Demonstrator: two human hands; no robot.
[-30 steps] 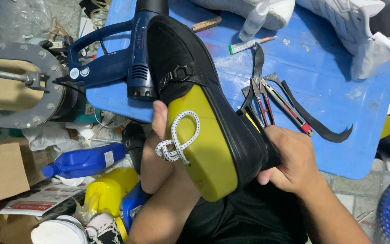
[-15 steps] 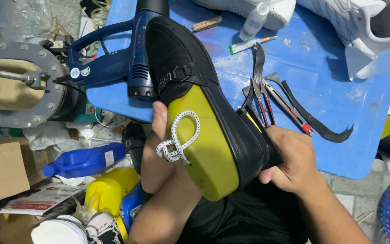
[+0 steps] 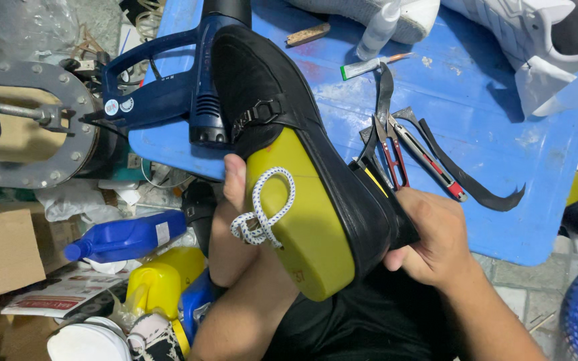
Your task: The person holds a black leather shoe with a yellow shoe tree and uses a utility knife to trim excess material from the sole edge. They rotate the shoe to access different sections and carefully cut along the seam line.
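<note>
A black shoe [image 3: 282, 113] sits on a yellow-green shoe last [image 3: 306, 220] that fills its opening; a white cord loop [image 3: 262, 207] hangs from the last. My left hand [image 3: 235, 220] grips the last from the left side, thumb up against its edge. My right hand [image 3: 433, 234] clamps the heel end of the shoe from the right. The shoe's toe points away from me, over the blue table [image 3: 496, 113], close beside a blue heat gun [image 3: 168, 90].
On the table lie pliers and small snips [image 3: 393, 144], a curved black strip [image 3: 476, 184], a small tube [image 3: 369, 65] and white sneakers [image 3: 536, 33]. Left of it stand a grey metal press [image 3: 28, 127], a cardboard box [image 3: 1, 251], and blue and yellow bottles [image 3: 132, 237].
</note>
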